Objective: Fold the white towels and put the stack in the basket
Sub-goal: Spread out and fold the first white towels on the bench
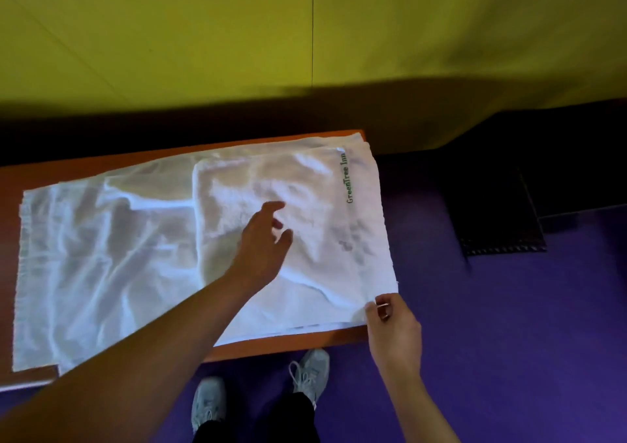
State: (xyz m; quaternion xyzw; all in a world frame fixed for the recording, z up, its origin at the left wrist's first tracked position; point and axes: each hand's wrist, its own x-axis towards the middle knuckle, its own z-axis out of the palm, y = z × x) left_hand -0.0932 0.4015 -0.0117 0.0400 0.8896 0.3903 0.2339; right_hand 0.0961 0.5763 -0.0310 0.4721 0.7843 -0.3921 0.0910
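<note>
A folded white towel, lettered "GreenTree Inn", is laid over a wider spread white towel on the orange worktop. Its near right corner is pinched in the grip of the right hand. The left hand is held above the towel, fingers relaxed and parted. A dark basket is seen on the purple floor, apart from the worktop.

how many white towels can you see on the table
2: one folded towel with green lettering at the table's right end, its near right corner pinched by the right hand; one spread towel to its left. More may lie underneath.
</note>
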